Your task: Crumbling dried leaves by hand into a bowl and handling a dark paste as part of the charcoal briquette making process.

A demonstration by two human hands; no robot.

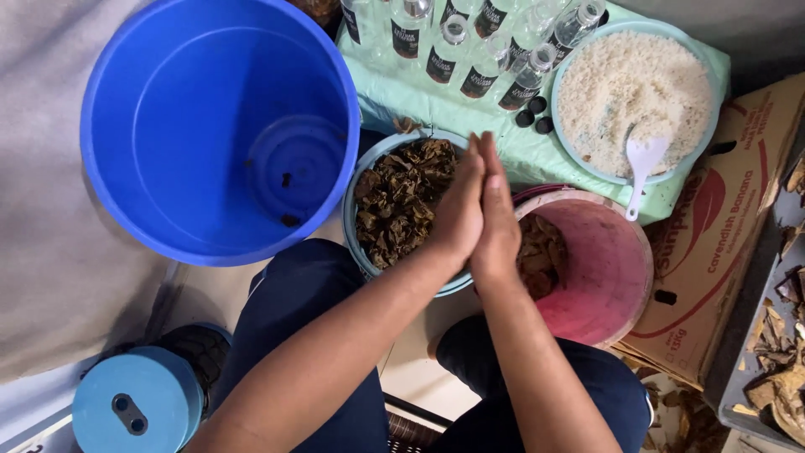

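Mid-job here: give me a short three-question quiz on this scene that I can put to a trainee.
1. True or false: the left hand and right hand are pressed palm to palm.
2. What lies in the white grains of the pale green basin? A) a white spoon B) a knife C) a bottle cap
3. Which holds more dried brown leaves: the light blue bowl or the pink bucket?

Key
1. True; whether anything is caught between the palms cannot be seen.
2. A: the white spoon rests at the basin's near edge.
3. The light blue bowl, heaped with dried leaves; the pink bucket shows only a small pile.
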